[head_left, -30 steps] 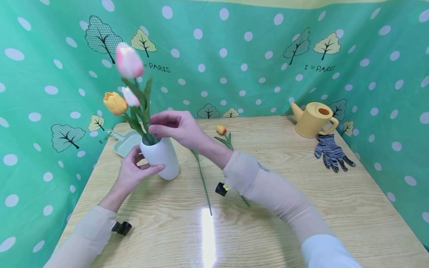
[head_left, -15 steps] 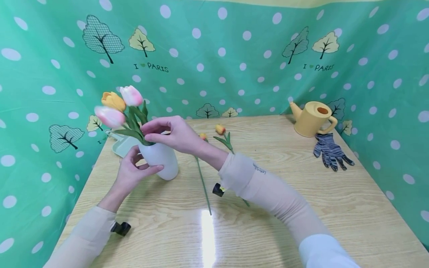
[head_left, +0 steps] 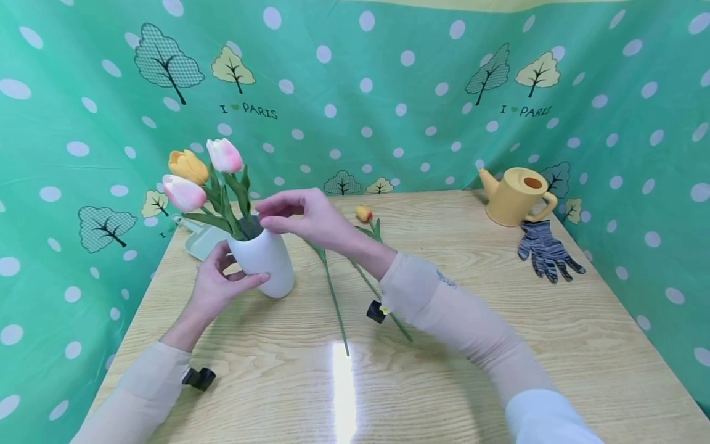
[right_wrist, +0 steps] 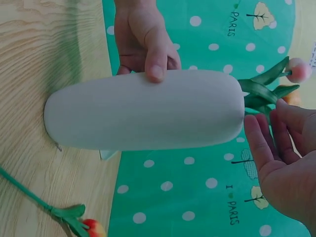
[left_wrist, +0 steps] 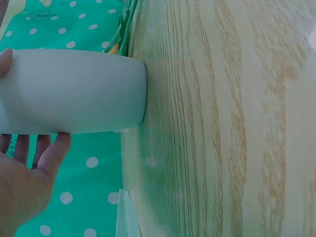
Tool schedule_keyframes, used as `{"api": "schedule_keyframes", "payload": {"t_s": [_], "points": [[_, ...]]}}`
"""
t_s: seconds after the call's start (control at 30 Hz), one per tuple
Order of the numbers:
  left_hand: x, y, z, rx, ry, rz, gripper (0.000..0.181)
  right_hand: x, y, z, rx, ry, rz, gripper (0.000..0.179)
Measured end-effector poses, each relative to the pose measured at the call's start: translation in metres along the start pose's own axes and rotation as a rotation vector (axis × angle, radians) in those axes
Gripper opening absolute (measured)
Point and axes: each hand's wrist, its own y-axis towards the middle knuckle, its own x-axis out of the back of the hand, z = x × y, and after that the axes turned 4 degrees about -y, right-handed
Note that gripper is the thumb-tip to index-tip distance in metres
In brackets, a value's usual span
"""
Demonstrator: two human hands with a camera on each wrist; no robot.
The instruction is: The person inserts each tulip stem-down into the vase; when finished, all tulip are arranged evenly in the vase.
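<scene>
Rising behind everything, a green polka-dot cloth [head_left: 366, 154] frames your scene at the far side and both flanks. Your wood-grain table [head_left: 499, 333] spreads out below it. At its left stands the white vase [head_left: 263, 265], mouth up. Far right you have a yellow watering can [head_left: 510, 203], spout toward the left. Your left hand [head_left: 219, 283] holds the vase from its left side, thumb and fingers wrapped about the body. Your right hand [head_left: 310, 216] is by the vase's rim, fingers loosely extended and holding nothing (the right wrist view shows the thumb close to the leaves). A pale green dustpan [head_left: 201, 242], partly hidden, lies beyond your left hand. A striped glove [head_left: 546, 250] lies just nearer than the can. Three tulips [head_left: 188, 166], one orange-yellow and two pink-and-white, stand in the vase. Two more long-stemmed flowers [head_left: 336, 302] lie between the vase and your right forearm, partly covered by your right arm.
</scene>
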Motion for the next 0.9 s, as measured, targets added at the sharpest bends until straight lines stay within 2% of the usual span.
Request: {"api": "schedule_keyframes", "payload": {"t_s": [0.23, 0.37, 0.53, 0.7, 0.9], "points": [[0.001, 0.000, 0.000, 0.013, -0.002, -0.009, 0.079, 0.023, -0.016, -0.002, -0.047, 0.051, 0.023, 0.031], [0.001, 0.000, 0.000, 0.011, -0.007, -0.009, 0.079, 0.042, -0.028, -0.007, -0.113, 0.077, 0.046, 0.032], [0.002, 0.000, 0.000, 0.007, -0.006, -0.005, 0.079, 0.071, -0.047, -0.016, -0.184, 0.057, 0.025, 0.034], [0.002, 0.001, 0.001, 0.004, -0.014, -0.006, 0.078, 0.101, -0.069, -0.034, -0.263, 0.007, -0.023, 0.038], [0.001, 0.002, 0.003, 0.001, -0.016, -0.013, 0.077, 0.127, -0.096, -0.067, -0.376, -0.038, -0.068, 0.045]]}}
